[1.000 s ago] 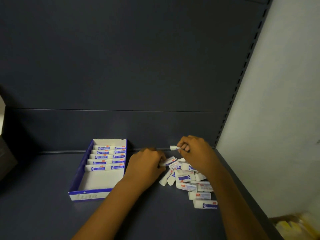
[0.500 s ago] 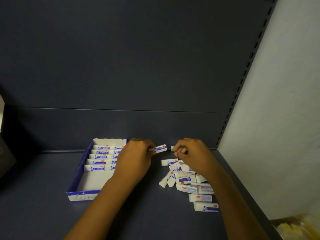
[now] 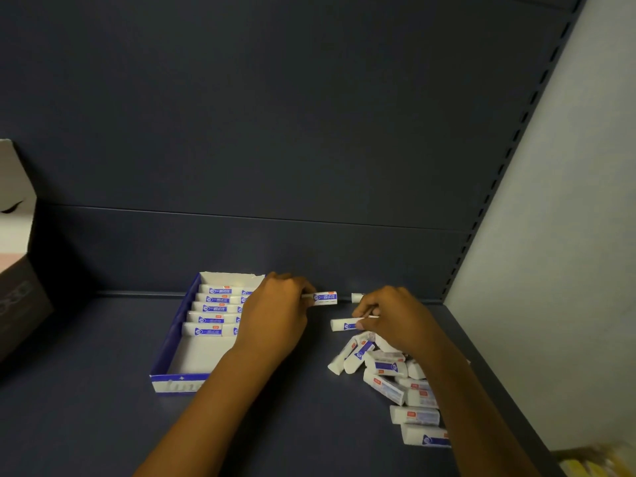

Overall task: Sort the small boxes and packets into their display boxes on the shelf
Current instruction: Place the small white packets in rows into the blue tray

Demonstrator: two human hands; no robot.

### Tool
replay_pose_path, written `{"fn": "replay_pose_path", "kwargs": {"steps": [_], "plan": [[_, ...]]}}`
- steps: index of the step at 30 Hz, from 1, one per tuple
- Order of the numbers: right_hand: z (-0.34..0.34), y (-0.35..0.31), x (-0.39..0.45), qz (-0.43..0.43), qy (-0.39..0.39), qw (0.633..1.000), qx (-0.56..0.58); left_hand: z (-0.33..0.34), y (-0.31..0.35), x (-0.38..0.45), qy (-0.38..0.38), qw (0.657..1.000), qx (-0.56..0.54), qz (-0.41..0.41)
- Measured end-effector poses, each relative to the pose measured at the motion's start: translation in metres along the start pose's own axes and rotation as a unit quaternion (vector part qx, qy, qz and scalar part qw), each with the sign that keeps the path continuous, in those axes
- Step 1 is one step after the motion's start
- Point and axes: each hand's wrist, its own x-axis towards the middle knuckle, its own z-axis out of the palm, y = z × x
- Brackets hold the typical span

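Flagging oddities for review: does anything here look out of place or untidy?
Yes. Small white packets lie jumbled at mixed angles on the shelf, right of the display box, whose packets sit in neat rows with its near end unfilled.

We see white erasers (image 3: 383, 368) with blue-and-white sleeves and small red marks, right of a blue-walled, white-lined display box (image 3: 172, 342) on our dark blue shelf (image 3: 86, 425).

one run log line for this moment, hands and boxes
left hand: holds small box | right hand: pinches loose box | display box: part filled
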Motion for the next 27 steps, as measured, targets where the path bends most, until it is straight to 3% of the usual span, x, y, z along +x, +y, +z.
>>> {"fn": "replay_pose_path", "kwargs": {"steps": [5, 13, 22, 27], "plan": [[-0.003, -0.004, -0.002, -0.018, -0.004, 1.000, -0.024, -0.002, 0.000, -0.002, -0.005, 1.000, -0.013, -0.004], [-0.001, -0.007, -0.006, -0.035, 0.083, 0.994, 0.058, -0.022, -0.008, -0.005, 0.037, 0.999, -0.018, 0.014], [0.000, -0.030, -0.012, -0.081, 0.104, 0.986, 0.103, -0.065, -0.057, -0.032, 0.072, 0.997, -0.018, -0.006], [0.006, -0.054, -0.011, -0.104, 0.108, 0.978, 0.143, -0.078, -0.080, -0.046, 0.044, 0.999, -0.013, -0.016]]}}
